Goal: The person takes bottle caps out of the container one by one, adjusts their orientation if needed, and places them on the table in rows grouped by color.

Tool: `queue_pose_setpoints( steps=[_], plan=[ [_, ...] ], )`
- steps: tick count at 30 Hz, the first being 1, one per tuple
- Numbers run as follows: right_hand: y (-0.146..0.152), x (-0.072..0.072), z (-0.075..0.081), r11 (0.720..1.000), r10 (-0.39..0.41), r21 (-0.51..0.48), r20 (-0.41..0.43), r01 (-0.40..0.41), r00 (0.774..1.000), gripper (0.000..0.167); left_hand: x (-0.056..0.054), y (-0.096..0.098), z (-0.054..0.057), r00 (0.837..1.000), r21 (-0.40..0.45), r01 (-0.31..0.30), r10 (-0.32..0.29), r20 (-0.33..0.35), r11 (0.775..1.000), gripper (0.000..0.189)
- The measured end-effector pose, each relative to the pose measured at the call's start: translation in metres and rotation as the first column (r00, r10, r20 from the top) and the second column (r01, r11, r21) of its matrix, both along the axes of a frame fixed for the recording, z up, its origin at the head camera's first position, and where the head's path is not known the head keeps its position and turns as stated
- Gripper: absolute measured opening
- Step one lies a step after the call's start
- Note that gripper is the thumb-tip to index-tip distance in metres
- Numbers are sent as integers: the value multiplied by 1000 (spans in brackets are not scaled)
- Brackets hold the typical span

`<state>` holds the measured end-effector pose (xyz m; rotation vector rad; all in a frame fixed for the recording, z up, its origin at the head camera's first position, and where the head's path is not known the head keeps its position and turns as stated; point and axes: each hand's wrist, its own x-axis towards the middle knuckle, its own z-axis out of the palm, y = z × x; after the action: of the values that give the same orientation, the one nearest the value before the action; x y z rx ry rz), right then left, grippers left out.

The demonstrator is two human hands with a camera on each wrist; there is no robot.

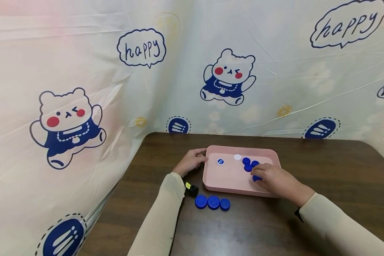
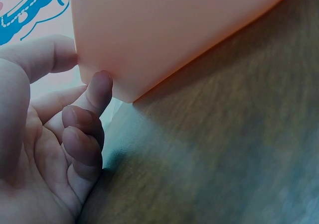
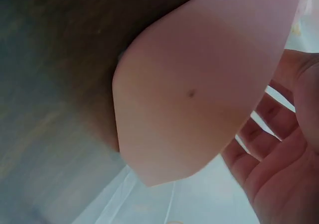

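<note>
A pink tray [image 1: 230, 179] lies on the table with several blue bottle caps [image 1: 248, 167] in its right half. My right hand [image 1: 280, 181] reaches over the front right of the tray, thumb and fingers around one blue bottle cap [image 1: 256, 178]. In the right wrist view, the tray wall hides those fingertips. At the tray's left side, my left hand [image 1: 192, 161] rests with its fingertips against the outer wall [image 2: 149, 40], near the back corner. A white cap [image 1: 237, 157] and a white cap with a blue print [image 1: 220, 161] also lie inside the tray.
In front of the tray, three blue bottle caps [image 1: 213, 202] form a row on the dark wooden table [image 1: 243, 227]. A black wrist device [image 1: 192, 190] sits by the left sleeve. Behind the table hangs a printed cloth [image 1: 192, 81].
</note>
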<state>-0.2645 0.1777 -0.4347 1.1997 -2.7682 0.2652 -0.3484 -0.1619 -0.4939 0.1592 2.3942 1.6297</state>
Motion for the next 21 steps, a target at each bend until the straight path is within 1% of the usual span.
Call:
queue_pose_setpoints(
  steps=[3,6,14,21],
  plan=[
    [1,-2,-1,1000,-27,17,46,26,999,33,2,0,0,1000,-3,1,-1,-9,1000,53],
    [2,-4,-3,999,-32,27,71,30,997,32,4,1,0,1000,-3,1,-1,-21,1000,51],
    [6,-11,-8,1000,-21,23,64,19,998,33,5,1,2,1000,0,2,-2,-28,1000,51],
    [9,-14,-9,999,-28,26,88,26,996,34,3,0,1,999,7,9,-9,-31,1000,52]
  ],
)
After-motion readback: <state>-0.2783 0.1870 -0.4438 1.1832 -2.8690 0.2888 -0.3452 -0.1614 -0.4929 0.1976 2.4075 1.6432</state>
